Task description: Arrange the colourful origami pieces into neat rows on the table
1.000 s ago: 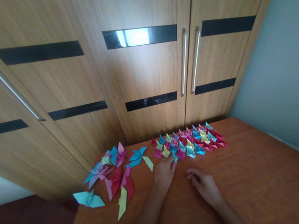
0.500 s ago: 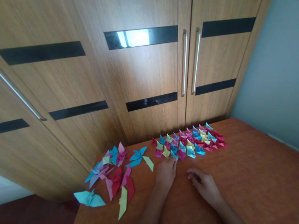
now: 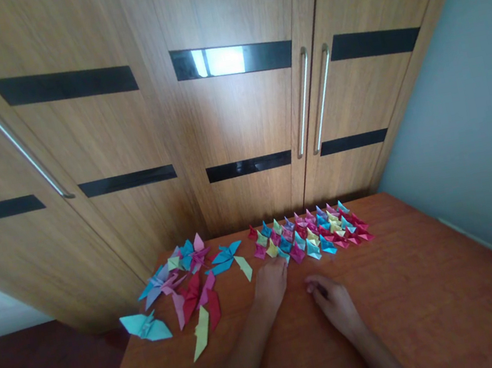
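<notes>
Rows of small folded paper boats [image 3: 313, 249] in many colours stand close together at the back of the table. At the left end of their front row, my left hand [image 3: 271, 284] has its fingertips closed on a light blue paper boat [image 3: 283, 256], which is partly hidden by the fingers. Nearer to me, my right hand [image 3: 334, 300] rests on the table with curled fingers and a gap inside them, and nothing shows in it. Loose paper cranes lie on the left, among them a blue crane [image 3: 225, 257] and a turquoise crane [image 3: 145, 327].
The brown wooden table [image 3: 434, 278] reaches back to a wooden wardrobe [image 3: 238, 115] with metal handles. A pale wall [image 3: 471, 138] stands along the right. On the left, a yellow-green folded paper [image 3: 201, 333] and a red crane [image 3: 191, 296] lie near the pile.
My left hand has shifted slightly left, and the light blue boat at its fingertips has moved a little with it. My right hand has hardly moved.
</notes>
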`<state>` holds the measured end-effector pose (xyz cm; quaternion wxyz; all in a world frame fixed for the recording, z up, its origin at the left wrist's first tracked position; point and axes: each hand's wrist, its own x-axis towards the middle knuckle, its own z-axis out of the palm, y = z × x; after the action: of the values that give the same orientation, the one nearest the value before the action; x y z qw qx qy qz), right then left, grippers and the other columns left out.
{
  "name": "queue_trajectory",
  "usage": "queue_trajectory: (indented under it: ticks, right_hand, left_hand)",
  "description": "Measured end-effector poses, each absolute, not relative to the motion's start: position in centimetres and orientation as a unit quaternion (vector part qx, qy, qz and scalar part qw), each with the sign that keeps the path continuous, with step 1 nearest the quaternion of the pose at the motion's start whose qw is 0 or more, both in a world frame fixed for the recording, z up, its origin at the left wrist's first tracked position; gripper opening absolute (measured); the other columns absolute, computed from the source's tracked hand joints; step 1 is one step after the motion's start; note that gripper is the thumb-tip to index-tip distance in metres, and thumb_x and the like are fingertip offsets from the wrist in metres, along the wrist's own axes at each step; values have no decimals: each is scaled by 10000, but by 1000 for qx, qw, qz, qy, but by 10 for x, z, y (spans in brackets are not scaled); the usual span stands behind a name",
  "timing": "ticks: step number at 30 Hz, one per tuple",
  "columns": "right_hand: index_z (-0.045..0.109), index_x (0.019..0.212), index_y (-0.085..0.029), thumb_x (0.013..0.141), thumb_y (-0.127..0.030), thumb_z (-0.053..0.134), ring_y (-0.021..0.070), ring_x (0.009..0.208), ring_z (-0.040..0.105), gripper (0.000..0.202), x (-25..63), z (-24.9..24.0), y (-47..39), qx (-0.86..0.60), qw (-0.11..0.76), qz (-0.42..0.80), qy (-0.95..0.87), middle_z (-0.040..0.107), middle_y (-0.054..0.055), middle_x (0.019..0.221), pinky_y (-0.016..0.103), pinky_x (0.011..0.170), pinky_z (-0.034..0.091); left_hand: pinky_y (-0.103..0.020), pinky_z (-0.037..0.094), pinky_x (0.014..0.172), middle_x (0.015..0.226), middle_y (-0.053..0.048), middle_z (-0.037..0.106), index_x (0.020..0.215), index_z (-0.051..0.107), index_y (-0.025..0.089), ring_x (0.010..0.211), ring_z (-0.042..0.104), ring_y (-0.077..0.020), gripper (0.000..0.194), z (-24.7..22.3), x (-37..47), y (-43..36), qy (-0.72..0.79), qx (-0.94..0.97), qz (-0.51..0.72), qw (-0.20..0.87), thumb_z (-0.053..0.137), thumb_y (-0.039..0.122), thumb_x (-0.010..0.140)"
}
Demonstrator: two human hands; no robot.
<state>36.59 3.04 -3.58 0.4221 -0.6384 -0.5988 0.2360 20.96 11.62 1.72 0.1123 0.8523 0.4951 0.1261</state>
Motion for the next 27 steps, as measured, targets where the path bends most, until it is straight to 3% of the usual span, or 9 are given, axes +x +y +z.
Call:
queue_trajectory:
  ticks: [7, 13, 20, 27]
  right_hand:
    - [563, 1193, -232, 837, -234, 423, 199, 945, 633, 382, 357, -23, 44, -697, 294, 189, -626, 669, 59, 1065, 289, 818, 468]
    - [473, 1274, -289, 877, -261, 384, 234, 837, 662, 408, 341, -12, 55, -746, 167, 121, -633, 686, 80, 978, 321, 704, 469]
    - [392, 1338, -277, 883, -291, 371, 217, 768, 668, 456, 340, -20, 59, -768, 168, 109, -608, 689, 82, 919, 304, 663, 465]
    - [441, 1298, -242, 880, -310, 372, 225, 791, 664, 430, 343, -29, 54, -761, 197, 114, -608, 684, 103, 969, 311, 661, 465]
  left_hand:
    - [-288, 446, 761, 971, -56, 668, 1049, 577, 249, 895, 621, -196, 245, 19, 212, 112, 488, 853, 136, 122, 369, 221, 923]
    - [-246, 446, 780, 980, -26, 673, 1011, 594, 254, 895, 620, -165, 220, 27, 199, 101, 469, 857, 170, 126, 404, 216, 907]
    - [-263, 473, 805, 974, -35, 691, 1012, 625, 243, 882, 636, -175, 237, 40, 147, 96, 493, 827, 244, 118, 424, 248, 887]
    - [-273, 461, 826, 995, -28, 695, 997, 632, 236, 889, 634, -185, 240, 68, 74, 112, 563, 787, 251, 40, 431, 275, 871]
